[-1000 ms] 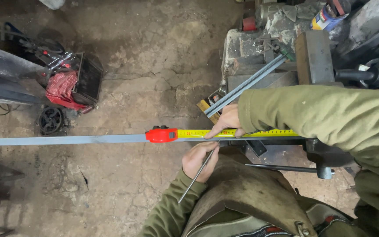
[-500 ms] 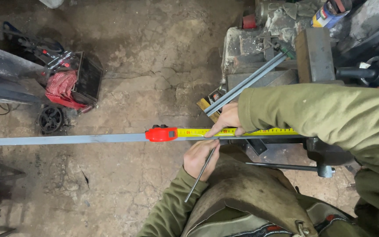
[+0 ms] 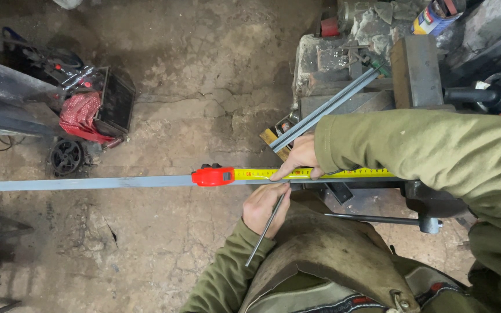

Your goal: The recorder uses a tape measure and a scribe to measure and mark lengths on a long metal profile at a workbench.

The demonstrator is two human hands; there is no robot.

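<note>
Little has moved since earlier: the left hand [image 3: 264, 204] still grips a thin metal rod [image 3: 267, 229] against the long flat steel bar [image 3: 88, 183]. The right hand [image 3: 301, 157] presses the yellow tape [image 3: 320, 173] flat, its red case [image 3: 213, 175] leftward.

A metalworking workshop, seen from above: a cracked, dusty concrete floor [image 3: 204, 75], a long steel bar [image 3: 82, 184] clamped in a bench vise [image 3: 436, 200], a cluttered table [image 3: 349, 52] strewn with metal scrap, and a red welding machine [image 3: 97, 107] beside a small cast wheel [image 3: 66, 156] on the ground.
</note>
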